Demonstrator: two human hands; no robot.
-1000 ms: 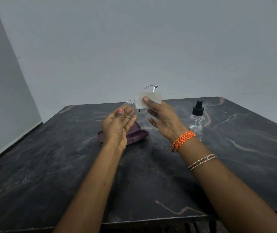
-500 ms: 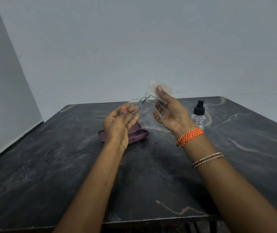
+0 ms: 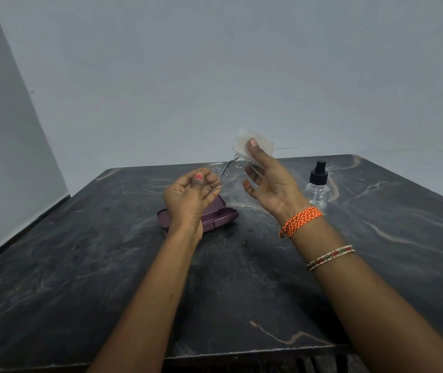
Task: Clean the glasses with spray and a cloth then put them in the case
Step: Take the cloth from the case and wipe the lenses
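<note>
Thin rimless glasses (image 3: 221, 172) hang in the air above the dark marble table (image 3: 107, 265). My left hand (image 3: 192, 195) pinches their left lens at its rim. My right hand (image 3: 267, 179) presses a small white cloth (image 3: 252, 144) against the right lens, thumb on top and fingers behind. One thin temple arm sticks out to the right past the cloth. A purple glasses case (image 3: 223, 215) lies open on the table below my left hand, partly hidden by it. The clear spray bottle (image 3: 316, 185) with a black nozzle stands to the right of my right hand.
A grey wall rises right behind the table's far edge, and another wall runs along the left side. The table's front edge lies close to me, under my forearms.
The glasses have swung flatter, with both lenses now side by side. My right hand with the cloth has shifted to the right and slightly up, onto the right lens.
</note>
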